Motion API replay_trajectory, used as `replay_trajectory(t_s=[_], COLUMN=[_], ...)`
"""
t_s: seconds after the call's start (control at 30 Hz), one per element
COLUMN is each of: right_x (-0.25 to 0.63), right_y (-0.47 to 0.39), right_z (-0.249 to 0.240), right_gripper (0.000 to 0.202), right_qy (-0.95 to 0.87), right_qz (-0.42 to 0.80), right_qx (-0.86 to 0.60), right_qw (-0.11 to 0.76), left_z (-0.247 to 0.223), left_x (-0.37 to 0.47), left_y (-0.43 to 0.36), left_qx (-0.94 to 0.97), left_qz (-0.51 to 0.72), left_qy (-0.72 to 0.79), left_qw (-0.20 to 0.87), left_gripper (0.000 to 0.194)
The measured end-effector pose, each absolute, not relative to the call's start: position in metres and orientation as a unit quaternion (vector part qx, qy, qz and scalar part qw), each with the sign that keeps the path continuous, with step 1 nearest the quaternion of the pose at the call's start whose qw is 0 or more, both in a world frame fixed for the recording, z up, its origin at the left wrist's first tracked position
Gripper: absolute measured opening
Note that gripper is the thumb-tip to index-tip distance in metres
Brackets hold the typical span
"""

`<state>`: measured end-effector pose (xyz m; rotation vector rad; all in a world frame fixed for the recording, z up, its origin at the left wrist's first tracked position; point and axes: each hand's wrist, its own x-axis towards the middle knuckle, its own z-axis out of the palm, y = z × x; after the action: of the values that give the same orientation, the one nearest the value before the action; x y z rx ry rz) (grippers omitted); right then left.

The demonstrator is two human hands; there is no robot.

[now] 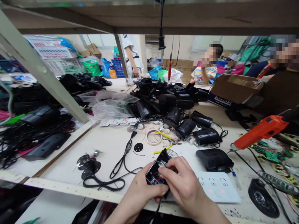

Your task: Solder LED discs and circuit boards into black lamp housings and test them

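My left hand (138, 190) grips a small black housing (156, 171) from below, near the front edge of the white worktable (112, 146). Red and blue wires show inside its open side. My right hand (184, 183) covers the housing from the right, with thumb and fingers pinching at its top. A black cable (121, 161) snakes over the table to the left of my hands. Just beyond the housing lie yellow-handled pliers (167, 138) and a roll of tape (154, 137).
A pile of black housings (173, 105) fills the table's middle. A white power strip (218, 186) and a black cover (214, 158) lie at right, with an orange tool (261, 130) beyond. A slanted post (44, 74) stands at left. Two people sit behind a cardboard box (233, 88).
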<state>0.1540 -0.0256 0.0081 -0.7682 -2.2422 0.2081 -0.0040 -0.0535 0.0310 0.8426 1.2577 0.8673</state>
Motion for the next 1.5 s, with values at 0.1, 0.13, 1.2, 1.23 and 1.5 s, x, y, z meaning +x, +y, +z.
replay_trajectory(t_s=[0.1, 0.13, 1.2, 1.23, 1.5], right_x=[0.153, 0.153, 0.170, 0.168, 0.151], right_y=[-0.025, -0.025, -0.013, -0.014, -0.026], right_z=[0.007, 0.007, 0.011, 0.010, 0.005], right_gripper=[0.019, 0.019, 0.021, 0.021, 0.024], right_qy=[-0.887, -0.890, -0.758, -0.761, -0.779], right_qz=[0.032, 0.021, 0.168, 0.176, 0.181], right_qx=[-0.303, -0.302, -0.379, -0.370, -0.353], right_qw=[0.346, 0.342, 0.504, 0.503, 0.486], left_z=[0.032, 0.031, 0.004, 0.005, 0.012], left_x=[-0.004, -0.004, -0.023, -0.022, -0.015], left_y=[-0.054, -0.055, -0.052, -0.053, -0.059], left_qx=[0.386, 0.389, 0.283, 0.290, 0.297], left_qz=[0.374, 0.373, 0.424, 0.427, 0.441], left_qy=[0.557, 0.558, 0.544, 0.545, 0.569], left_qw=[0.633, 0.631, 0.667, 0.661, 0.628], left_gripper=[0.036, 0.036, 0.050, 0.053, 0.076])
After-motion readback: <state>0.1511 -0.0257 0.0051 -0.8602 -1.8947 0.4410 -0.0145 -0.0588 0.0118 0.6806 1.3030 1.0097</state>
